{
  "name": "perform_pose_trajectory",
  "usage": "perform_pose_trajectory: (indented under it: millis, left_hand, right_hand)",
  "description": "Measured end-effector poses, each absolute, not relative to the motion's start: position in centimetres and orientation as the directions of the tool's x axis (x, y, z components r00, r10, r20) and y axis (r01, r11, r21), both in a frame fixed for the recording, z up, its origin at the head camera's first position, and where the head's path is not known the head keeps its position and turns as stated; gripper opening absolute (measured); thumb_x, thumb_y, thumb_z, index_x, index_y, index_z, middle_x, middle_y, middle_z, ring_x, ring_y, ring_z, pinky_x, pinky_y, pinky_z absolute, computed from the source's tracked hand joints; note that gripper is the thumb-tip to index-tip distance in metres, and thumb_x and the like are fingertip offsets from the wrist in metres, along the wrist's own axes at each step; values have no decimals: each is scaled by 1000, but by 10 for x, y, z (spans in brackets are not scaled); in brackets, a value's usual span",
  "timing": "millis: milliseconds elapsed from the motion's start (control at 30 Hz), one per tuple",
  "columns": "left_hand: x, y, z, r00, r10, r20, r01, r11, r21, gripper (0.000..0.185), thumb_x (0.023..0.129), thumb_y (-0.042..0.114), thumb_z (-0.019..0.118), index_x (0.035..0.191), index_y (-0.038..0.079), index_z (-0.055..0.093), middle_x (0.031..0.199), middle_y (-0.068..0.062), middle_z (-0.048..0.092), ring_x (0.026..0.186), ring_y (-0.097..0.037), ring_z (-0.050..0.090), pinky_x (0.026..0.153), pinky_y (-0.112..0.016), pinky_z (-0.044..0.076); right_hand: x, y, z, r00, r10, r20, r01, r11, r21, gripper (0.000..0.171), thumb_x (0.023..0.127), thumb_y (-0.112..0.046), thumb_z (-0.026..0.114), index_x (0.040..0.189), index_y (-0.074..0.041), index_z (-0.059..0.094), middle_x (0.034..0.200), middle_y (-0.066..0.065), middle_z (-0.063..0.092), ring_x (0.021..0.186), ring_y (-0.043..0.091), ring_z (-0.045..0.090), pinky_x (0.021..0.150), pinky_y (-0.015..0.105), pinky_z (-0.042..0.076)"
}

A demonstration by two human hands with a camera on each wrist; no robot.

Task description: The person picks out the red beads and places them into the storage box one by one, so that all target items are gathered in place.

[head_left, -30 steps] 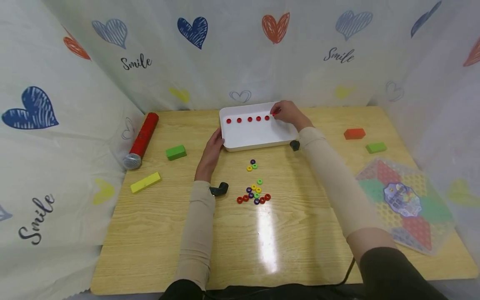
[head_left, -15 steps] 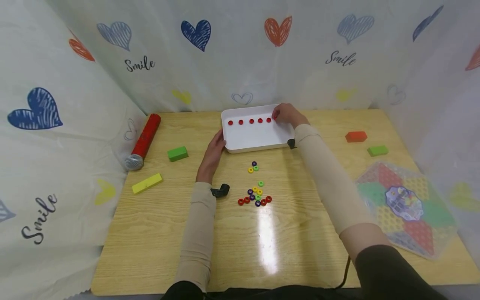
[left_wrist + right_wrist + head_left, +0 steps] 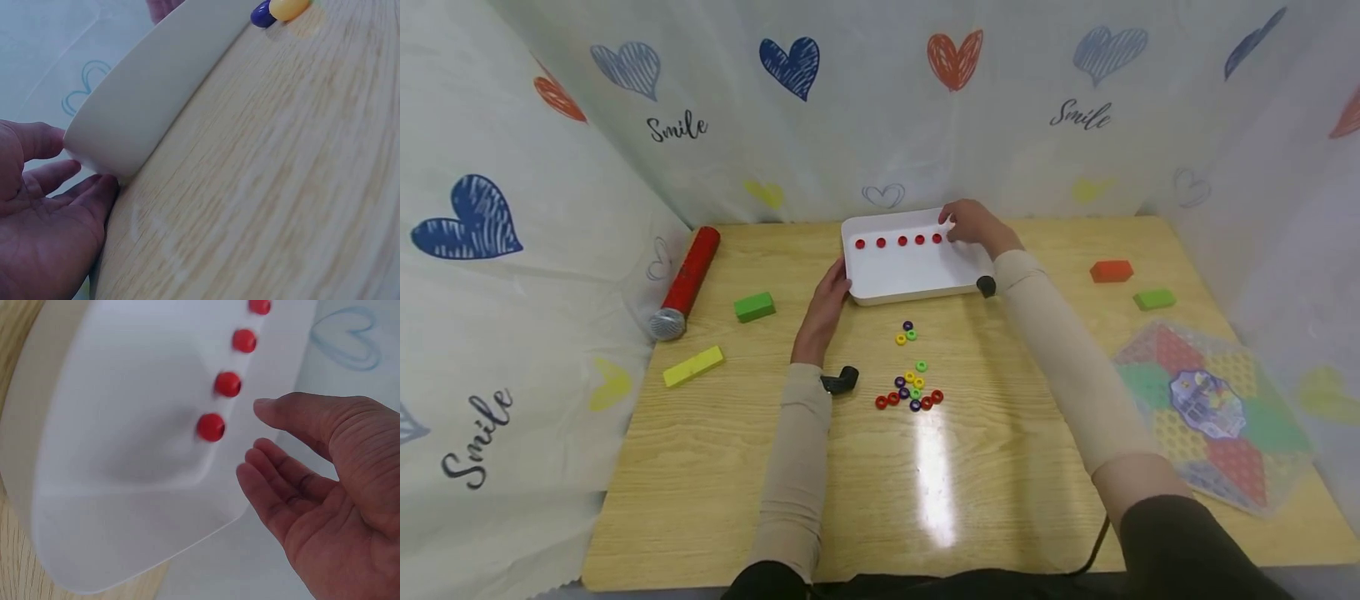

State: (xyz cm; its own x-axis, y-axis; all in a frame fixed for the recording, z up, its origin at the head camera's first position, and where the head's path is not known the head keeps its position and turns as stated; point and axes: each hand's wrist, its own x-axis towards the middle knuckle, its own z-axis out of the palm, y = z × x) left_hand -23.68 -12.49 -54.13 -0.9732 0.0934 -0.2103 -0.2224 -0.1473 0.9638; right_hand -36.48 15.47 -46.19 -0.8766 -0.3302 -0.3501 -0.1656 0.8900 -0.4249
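Note:
Against the back wall stands a shallow white tray. Several small red beads lie in a row along its far side. My left hand holds the tray's left end, with the thumb at the rim and the fingers low against the corner in the left wrist view. Over the tray's right end is my right hand, thumb and fingers apart, nothing between them. In the right wrist view its fingertips are close to the last red bead of the row.
Loose beads in purple, yellow, green and red lie in front of the tray. A red microphone, green block and yellow block lie left. A red block, green block and star-patterned game board lie right.
My right hand has let go of a red bead at the right end of the row. Its fingers have spread and it has lifted slightly. My left hand has stayed at the tray.

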Motion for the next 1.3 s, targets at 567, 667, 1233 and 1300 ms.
perform_pose_trajectory:
  millis: [567, 667, 1233, 1300]
  left_hand:
    - [-238, -125, -542, -978, 112, -175, -193, -182, 964, 53, 104, 7, 36, 155, 14, 22, 159, -3, 23, 145, -13, 23, 118, -31, 22]
    - [-237, -123, -534, -977, 120, -177, -198, -192, 961, 53, 103, 5, 35, 155, 11, 21, 160, -7, 21, 146, -17, 21, 119, -33, 21]
    - [-240, -123, -530, -969, 113, -221, -238, -161, 958, 54, 103, 8, 38, 155, 16, 22, 160, -1, 21, 145, -10, 21, 118, -30, 23]
    - [-241, -123, -537, -968, 105, -227, -242, -161, 957, 54, 103, 9, 39, 155, 18, 23, 159, 1, 22, 144, -9, 22, 118, -29, 23]
  right_hand:
    - [-264, 116, -455, -752, -657, -54, -493, 615, -616, 34, 92, -8, 64, 125, -3, 61, 127, 14, 55, 112, 27, 55, 91, 38, 53]
    - [-243, 111, -456, -687, -723, -79, -518, 563, -643, 31, 92, -9, 63, 123, -5, 63, 124, 12, 58, 111, 24, 57, 90, 35, 53]
    - [-156, 141, -474, -436, -857, -273, -515, 487, -706, 19, 91, -6, 63, 108, -10, 69, 106, -1, 65, 96, 11, 60, 83, 28, 52]
    - [-152, 147, -480, -450, -852, -266, -508, 490, -709, 19, 89, -6, 65, 108, -11, 69, 104, -3, 65, 95, 10, 60, 84, 28, 52]
